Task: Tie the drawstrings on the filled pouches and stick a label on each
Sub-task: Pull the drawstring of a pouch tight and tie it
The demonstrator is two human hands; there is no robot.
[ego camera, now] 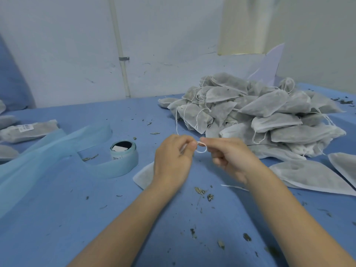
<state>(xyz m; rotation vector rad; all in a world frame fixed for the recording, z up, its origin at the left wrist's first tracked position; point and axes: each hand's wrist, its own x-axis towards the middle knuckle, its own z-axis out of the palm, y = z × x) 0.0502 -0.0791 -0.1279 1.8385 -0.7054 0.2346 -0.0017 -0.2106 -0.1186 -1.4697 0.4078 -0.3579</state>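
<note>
A white fabric pouch [143, 175] lies on the blue table, mostly hidden under my left hand [172, 160]. Its white drawstring [201, 147] forms a small loop between my two hands. My left hand pinches one side of the string, and my right hand [229, 157] pinches the other side with fingertips. A strand of string runs up from my left hand toward the pile. A large heap of filled grey-white pouches [260, 114] with loose strings sits at the back right. A roll of labels [123, 151] stands left of my hands, its blue backing strip [48, 151] trailing left.
Labelled pouches [28, 130] lie at the far left edge. Two flat pouches [312, 176] rest right of my right hand. Dried leaf crumbs [202, 191] are scattered over the blue table. A white wall with a pipe [122, 54] stands behind.
</note>
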